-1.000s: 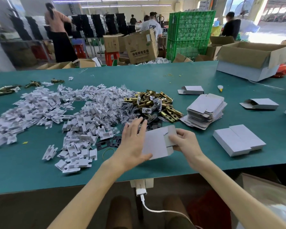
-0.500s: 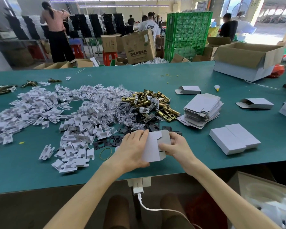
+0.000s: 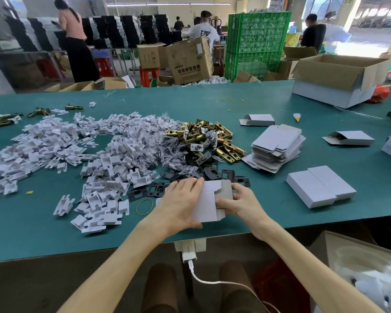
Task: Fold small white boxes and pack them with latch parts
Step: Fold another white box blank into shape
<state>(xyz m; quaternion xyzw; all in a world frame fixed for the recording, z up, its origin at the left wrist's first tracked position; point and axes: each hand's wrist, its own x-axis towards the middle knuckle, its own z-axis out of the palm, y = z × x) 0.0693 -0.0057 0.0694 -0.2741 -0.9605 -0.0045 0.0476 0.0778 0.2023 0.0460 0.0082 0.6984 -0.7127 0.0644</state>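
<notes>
Both my hands hold a small white box point(image 3: 209, 204) just above the near edge of the green table point(image 3: 212, 105). My left hand point(image 3: 181, 204) wraps around its left side, thumb underneath. My right hand point(image 3: 242, 203) grips the right end, its thumb pressing on the open grey flap. Brass latch parts point(image 3: 212, 138) lie heaped behind the box, with black strike plates point(image 3: 215, 173) between heap and hands. A stack of flat box blanks point(image 3: 278, 145) sits to the right. Two folded white boxes point(image 3: 318, 186) lie side by side at the near right.
A wide spread of white plastic inserts point(image 3: 72, 154) covers the table's left half. A yellow rubber band point(image 3: 144, 206) lies left of my left hand. Part-folded boxes point(image 3: 257, 119) point(image 3: 350, 137) and a big cardboard carton point(image 3: 339, 80) sit far right. People work beyond the table.
My left hand has gone from open fingers to wrapping around the box. The box now sits lower and closer to me, and my right thumb has come onto the flap.
</notes>
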